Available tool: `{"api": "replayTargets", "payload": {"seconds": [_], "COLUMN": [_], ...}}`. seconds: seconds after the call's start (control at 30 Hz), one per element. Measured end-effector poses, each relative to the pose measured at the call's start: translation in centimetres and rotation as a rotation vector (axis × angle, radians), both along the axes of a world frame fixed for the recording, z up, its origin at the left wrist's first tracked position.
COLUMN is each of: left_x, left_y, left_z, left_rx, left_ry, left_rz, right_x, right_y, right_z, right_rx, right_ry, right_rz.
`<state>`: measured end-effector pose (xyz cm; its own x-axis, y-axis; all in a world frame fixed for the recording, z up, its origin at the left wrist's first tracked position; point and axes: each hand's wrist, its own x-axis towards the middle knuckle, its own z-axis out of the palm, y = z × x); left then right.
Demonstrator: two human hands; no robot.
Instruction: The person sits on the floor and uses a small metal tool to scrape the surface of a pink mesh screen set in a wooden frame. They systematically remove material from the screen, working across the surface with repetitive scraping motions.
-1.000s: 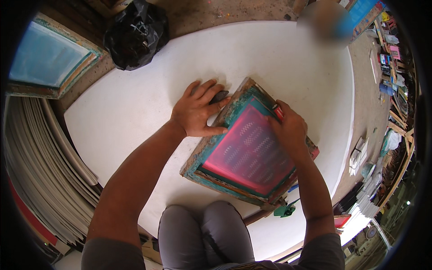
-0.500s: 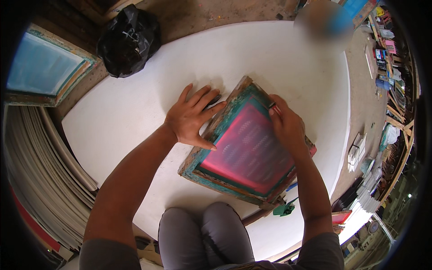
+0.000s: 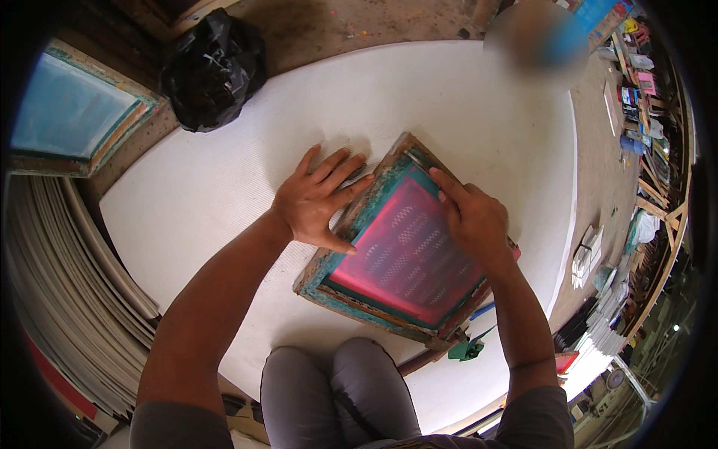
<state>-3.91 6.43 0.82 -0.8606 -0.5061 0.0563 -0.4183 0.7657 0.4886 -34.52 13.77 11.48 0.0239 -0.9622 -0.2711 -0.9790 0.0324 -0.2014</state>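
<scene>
A wooden screen-printing frame (image 3: 321,271), stained teal and brown, lies at an angle in front of me. Its pink mesh (image 3: 419,262) bears rows of small pale patterns. My left hand (image 3: 313,200) is open, fingers spread, along the frame's left side, with the thumb over the mesh edge. My right hand (image 3: 479,224) is closed at the upper right of the mesh, index finger stretched toward the far corner. From it sticks out a thin, narrow tool (image 3: 416,159), its tip at the frame's inner edge; the rest is hidden in the fingers.
The frame rests on a large white board (image 3: 209,179). A black plastic bag (image 3: 213,71) and another frame with blue mesh (image 3: 71,105) are at the far left. Stacked sheets (image 3: 67,284) stand at the left. A green piece (image 3: 467,349) is beside the frame's near corner.
My right hand has slid the thin tool up and left along the inner edge toward the frame's far corner. The left hand stays in about the same place on the frame.
</scene>
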Motion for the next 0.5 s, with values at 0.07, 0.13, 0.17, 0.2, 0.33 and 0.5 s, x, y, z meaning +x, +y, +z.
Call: {"api": "replayTargets", "payload": {"seconds": [0.07,0.13,0.17,0.2,0.33,0.5], "left_x": [-0.03,-0.2,-0.2,-0.27,-0.5,-0.8], "left_y": [-0.05,0.09,0.12,0.07,0.16,0.35], "left_z": [-0.05,-0.25,-0.35,-0.4,-0.42,-0.36], "left_rx": [-0.015,-0.044,-0.047,-0.053,-0.059,-0.09], "left_ry": [0.003,0.006,0.003,0.001,0.01,0.013], "left_rz": [0.011,0.025,0.029,0.033,0.047,0.083], "right_x": [0.38,0.43,0.45,0.43,0.43,0.2], "right_y": [-0.25,-0.35,-0.36,-0.36,-0.33,-0.21], "right_z": [0.48,0.71,0.74,0.79,1.03,0.86], "right_rx": [0.017,0.025,0.029,0.029,0.039,0.031], "right_ry": [0.054,0.049,0.046,0.042,0.044,0.024], "right_rz": [0.013,0.015,0.015,0.011,-0.007,-0.019]}}
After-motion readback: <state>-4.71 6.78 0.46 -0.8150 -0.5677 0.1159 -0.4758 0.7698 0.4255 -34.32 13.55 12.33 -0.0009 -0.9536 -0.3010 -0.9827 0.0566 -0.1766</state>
